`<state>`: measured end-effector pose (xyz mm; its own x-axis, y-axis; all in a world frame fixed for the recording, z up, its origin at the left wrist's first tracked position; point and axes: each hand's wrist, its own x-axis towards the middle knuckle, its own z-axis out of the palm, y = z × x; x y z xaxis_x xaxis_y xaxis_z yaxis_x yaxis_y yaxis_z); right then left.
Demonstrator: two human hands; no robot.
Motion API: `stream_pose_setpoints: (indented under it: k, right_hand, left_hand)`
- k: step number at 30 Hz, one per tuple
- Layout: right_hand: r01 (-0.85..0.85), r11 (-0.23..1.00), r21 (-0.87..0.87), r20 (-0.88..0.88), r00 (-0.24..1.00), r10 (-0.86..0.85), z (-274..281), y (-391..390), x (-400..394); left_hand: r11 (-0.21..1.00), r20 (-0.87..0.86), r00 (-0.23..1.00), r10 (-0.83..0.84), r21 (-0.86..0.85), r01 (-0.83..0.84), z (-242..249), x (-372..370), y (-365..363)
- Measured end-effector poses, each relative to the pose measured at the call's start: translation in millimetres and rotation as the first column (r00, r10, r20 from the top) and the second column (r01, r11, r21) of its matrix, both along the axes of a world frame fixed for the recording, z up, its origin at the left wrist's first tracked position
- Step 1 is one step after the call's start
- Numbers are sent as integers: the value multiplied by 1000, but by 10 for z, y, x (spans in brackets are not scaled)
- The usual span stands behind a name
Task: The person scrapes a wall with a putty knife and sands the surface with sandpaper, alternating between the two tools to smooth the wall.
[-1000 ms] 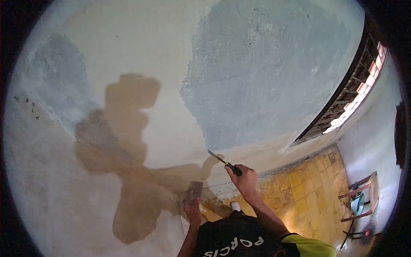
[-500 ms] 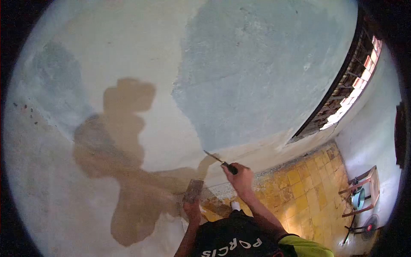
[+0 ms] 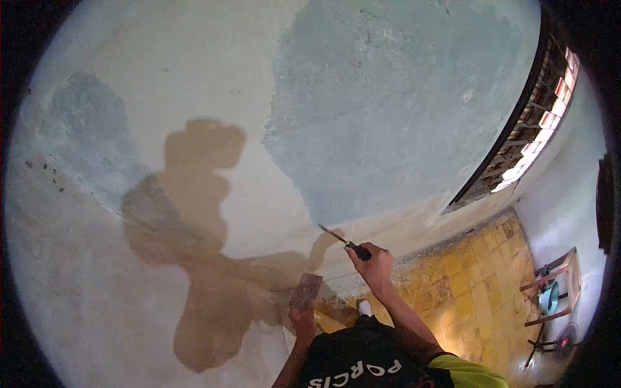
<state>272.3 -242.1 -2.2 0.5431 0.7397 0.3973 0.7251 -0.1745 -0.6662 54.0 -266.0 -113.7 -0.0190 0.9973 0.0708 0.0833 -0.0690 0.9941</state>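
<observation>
My right hand (image 3: 375,266) is closed around the black handle of a putty knife (image 3: 334,234). The thin blade points up and left, its tip right at the lower edge of a grey-blue patch (image 3: 362,129) on the pale wall. Lower and to the left, my left hand (image 3: 301,319) grips a flat, rectangular grey-brown plate (image 3: 306,291) by its near end. Its face looks rough and dull; the fingers behind it are mostly hidden.
The cream wall (image 3: 200,77) carries a large shadow of a person. At right are a barred window opening (image 3: 540,123), yellow floor tiles (image 3: 462,278), a small wooden table (image 3: 569,284) lying sideways in view, a light-blue basin (image 3: 548,299) and a fan (image 3: 565,341).
The whole view has shifted slightly, so both hands and the room appear farther right. The putty knife's tip stays by the patch's lower edge, and both hands keep their grip.
</observation>
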Motion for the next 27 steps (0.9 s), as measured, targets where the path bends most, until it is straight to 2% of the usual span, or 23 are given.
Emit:
stream_pose_setpoints:
  k: [2, 3, 5, 6, 7, 8, 9, 11, 12, 13, 14, 15, 17, 18, 20, 21, 23, 24, 26, 27]
  right_hand:
    - [11, 999, -53, 58, 998, -7, 21, 17, -10]
    - [14, 999, 34, 23, 1000, -15, -39, 6, -14]
    - [9, 999, -32, 20, 1000, -8, -53, -34, 33]
    - [1, 995, -96, 8, 1000, -1, -67, -60, 3]
    - [-2, 996, -94, 1, 1000, 2, -60, -36, -15]
    - [9, 999, -44, 21, 1000, -8, -35, 1, -2]
    - [23, 1000, 4, 45, 999, -23, -18, 17, 31]
    - [14, 1000, 6, 23, 1000, -14, -29, -5, 14]
    - [-9, 1000, 13, 2, 1000, 9, -39, 10, 14]
    - [-10, 1000, -27, -26, 1000, 9, -66, -9, 6]
    - [-8, 999, -38, -30, 1000, 7, -70, -57, 17]
    - [-1, 999, -43, -26, 1000, 0, -48, -56, 25]
    - [5, 999, -35, -25, 1000, -6, -26, 5, -6]
    - [20, 1000, -21, 0, 1000, -20, -30, 21, -26]
    - [43, 999, -15, 33, 999, -43, -63, 28, -20]
    - [21, 999, -36, -6, 1000, -21, -111, 11, -44]
    - [-25, 997, -70, -36, 999, 22, -184, -21, -84]
    - [-29, 997, -70, -38, 999, 26, -182, -35, -93]
    - [-88, 995, -38, -160, 984, 81, -97, -64, -126]
    - [-104, 994, -38, -160, 982, 96, -108, -72, -103]
  left_hand:
    - [997, 158, 987, 23, -82, -10, 321, 69, -49]
    - [996, 162, 987, 18, -84, -4, 293, 83, -36]
    - [965, 13, 996, 87, -249, -81, 178, 48, -14]
    - [964, 5, 996, 91, -253, -87, 120, 9, -32]
    - [984, 65, 995, 76, -168, -64, 62, -14, -10]
    - [996, 127, 991, 51, -79, -41, 0, -27, 26]
    - [996, 128, 991, 45, -76, -36, -100, -25, 54]
    - [997, 397, 917, 32, -73, -3, -219, 9, 43]
    - [997, 403, 915, 28, -74, 2, -281, 22, 70]
    - [995, 194, 980, -32, -84, 49, -240, 12, 80]
    - [990, -29, 995, -97, -108, 93, -196, -15, 51]
    - [990, -33, 995, -98, -106, 94, -147, 11, 42]
    - [991, 149, 985, -90, -82, 103, 13, 90, 50]
    - [991, 149, 984, -96, -80, 108, -26, 85, 85]
    - [974, 194, 958, -211, -43, 223, -91, 164, 167]
    - [973, 200, 956, -213, -47, 226, -135, 255, 161]
    - [971, 456, 879, -141, -110, 213, -47, 422, 173]
    - [972, 454, 880, -138, -111, 209, -63, 459, 205]
    - [975, 167, 969, -180, -102, 199, 19, 539, 293]
    - [978, 167, 972, -165, -103, 184, 60, 597, 324]
